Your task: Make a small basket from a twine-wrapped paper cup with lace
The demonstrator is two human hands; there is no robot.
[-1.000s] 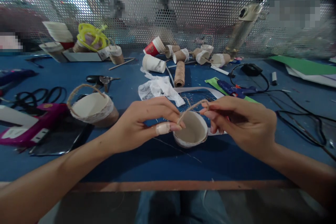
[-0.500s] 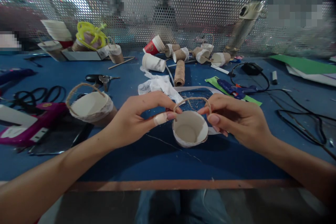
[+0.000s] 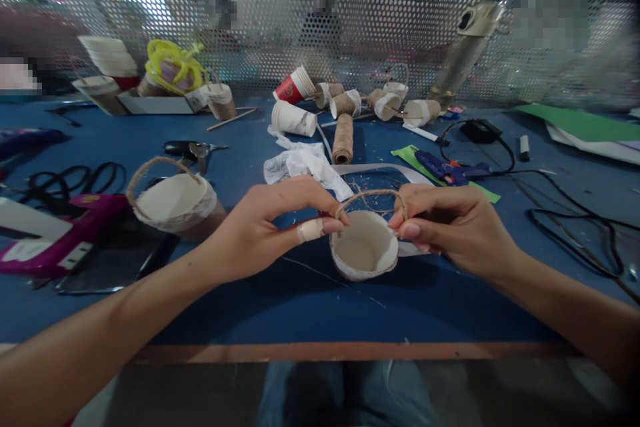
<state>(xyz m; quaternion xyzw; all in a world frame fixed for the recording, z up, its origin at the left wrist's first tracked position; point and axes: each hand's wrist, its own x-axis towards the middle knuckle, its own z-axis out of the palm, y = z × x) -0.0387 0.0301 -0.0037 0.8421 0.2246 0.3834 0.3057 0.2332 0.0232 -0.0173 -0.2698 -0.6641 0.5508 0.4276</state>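
Note:
A paper cup [image 3: 364, 250] with a white lacy band round its rim stands in front of me, its opening facing up toward me. Over it arches a twine handle [image 3: 373, 193]. My left hand [image 3: 293, 217] pinches the handle's left end at the cup's rim, with a bandage on the thumb. At the right side of the rim, my right hand [image 3: 440, 223] pinches the other end between thumb and fingers. Whether either end is attached to the cup cannot be made out.
A similar handled cup [image 3: 175, 203] stands left, beside a magenta device [image 3: 75, 233]. White fabric [image 3: 307, 167] and a twine spool [image 3: 343, 140] lie behind. A blue glue gun [image 3: 445, 168] rests on green paper at right, near black cables [image 3: 570, 233].
The handle's arch looks wider and slightly lower. My left fingertips have shifted a little right, and my right fingers have closed in on the handle's right end.

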